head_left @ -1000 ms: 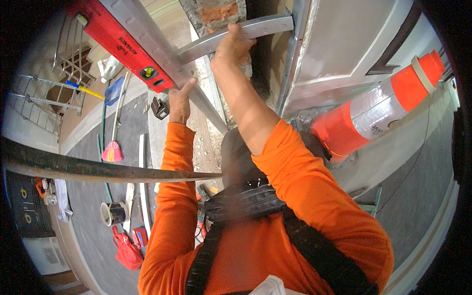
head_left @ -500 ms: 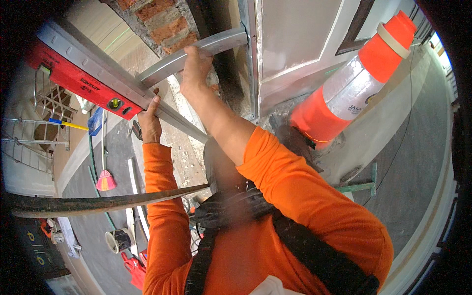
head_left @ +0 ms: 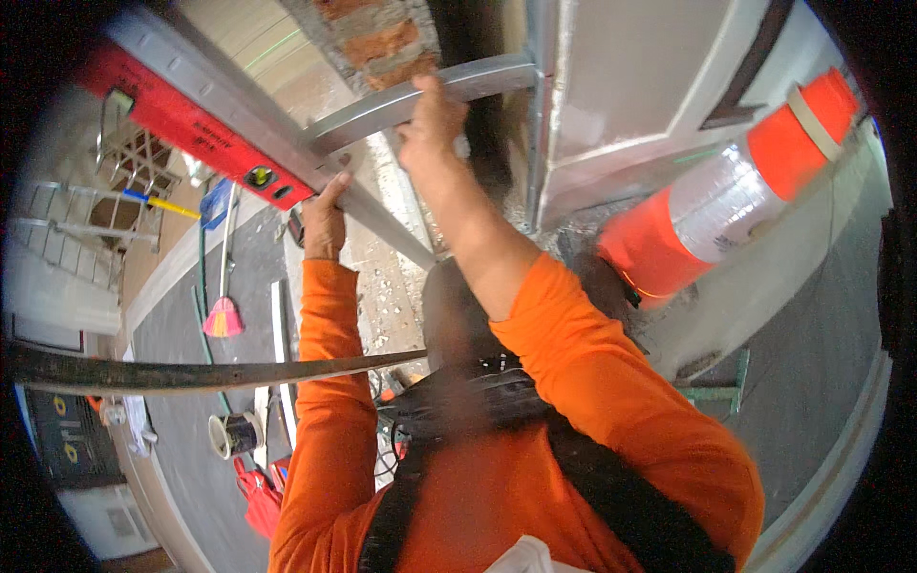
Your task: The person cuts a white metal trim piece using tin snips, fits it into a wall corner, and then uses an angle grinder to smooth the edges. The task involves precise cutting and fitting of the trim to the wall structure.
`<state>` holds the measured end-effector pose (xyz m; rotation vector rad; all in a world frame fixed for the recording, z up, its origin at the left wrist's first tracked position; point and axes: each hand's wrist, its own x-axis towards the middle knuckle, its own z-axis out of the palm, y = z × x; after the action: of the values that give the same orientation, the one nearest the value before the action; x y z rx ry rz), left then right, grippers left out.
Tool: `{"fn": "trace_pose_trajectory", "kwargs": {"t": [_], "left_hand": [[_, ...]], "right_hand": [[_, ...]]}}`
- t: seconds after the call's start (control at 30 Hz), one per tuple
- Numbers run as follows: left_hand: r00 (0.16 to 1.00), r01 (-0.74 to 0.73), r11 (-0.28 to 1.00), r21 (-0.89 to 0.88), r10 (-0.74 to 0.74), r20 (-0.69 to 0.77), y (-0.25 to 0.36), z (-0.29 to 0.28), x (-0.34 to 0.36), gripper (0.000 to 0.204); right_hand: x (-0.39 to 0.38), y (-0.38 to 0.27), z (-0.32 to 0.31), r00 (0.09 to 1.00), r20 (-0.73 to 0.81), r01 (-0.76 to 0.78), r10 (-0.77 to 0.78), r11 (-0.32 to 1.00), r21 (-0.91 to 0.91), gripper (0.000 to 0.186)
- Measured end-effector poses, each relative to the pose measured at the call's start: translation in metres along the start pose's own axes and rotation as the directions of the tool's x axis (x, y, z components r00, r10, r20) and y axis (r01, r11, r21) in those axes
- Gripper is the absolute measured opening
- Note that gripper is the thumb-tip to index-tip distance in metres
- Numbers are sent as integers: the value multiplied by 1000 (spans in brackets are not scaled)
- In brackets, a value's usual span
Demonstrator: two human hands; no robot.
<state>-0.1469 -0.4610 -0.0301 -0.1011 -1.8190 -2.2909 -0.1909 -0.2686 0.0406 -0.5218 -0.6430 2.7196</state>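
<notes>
My left hand [head_left: 325, 215] grips an upright metal stud [head_left: 377, 215], with a red spirit level [head_left: 201, 138] lying along it just above the fingers. My right hand [head_left: 435, 129] holds a short metal crosspiece [head_left: 492, 78], which runs from the stud to a metal channel [head_left: 538, 153] beside a pale panel [head_left: 640, 105]. Behind the crosspiece stands exposed brick in rough mortar [head_left: 377, 43]. The far ends of the stud and level blur at the picture's rim.
An orange-and-silver traffic cone [head_left: 659, 239] stands at right. A long dark bar [head_left: 162, 374] crosses low on the left. Beyond are a metal ladder [head_left: 72, 224], broom [head_left: 223, 315], bucket [head_left: 232, 433], red bag [head_left: 258, 501] and a green metal frame [head_left: 735, 382].
The whole view swings, sliding the scene left and down, then partly back rightward. My hands stay on the metal pieces, with the right hand's fingers slightly shifted on the crosspiece.
</notes>
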Motion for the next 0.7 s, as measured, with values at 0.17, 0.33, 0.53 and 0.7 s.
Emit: {"fn": "trace_pose_trajectory", "kwargs": {"t": [0.17, 0.33, 0.53, 0.7], "left_hand": [[996, -59, 998, 5, 59, 64, 5, 14, 1, 58], [996, -53, 998, -28, 55, 73, 13, 16, -6, 65], [997, -15, 1000, -2, 15, 74, 10, 11, -1, 61], [994, 90, 996, -12, -89, 65, -23, -34, 24, 60]], "right_hand": [[-10, -18, -1, 999, 48, -21, 22, 999, -27, 63], [-19, -22, 8, 997, 60, -53, 51, 998, 28, 62], [-8, -22, -1, 991, 128, -35, 45, 997, -75, 57], [-5, -21, -8, 979, 178, -76, 104, 985, -155, 55]]}}
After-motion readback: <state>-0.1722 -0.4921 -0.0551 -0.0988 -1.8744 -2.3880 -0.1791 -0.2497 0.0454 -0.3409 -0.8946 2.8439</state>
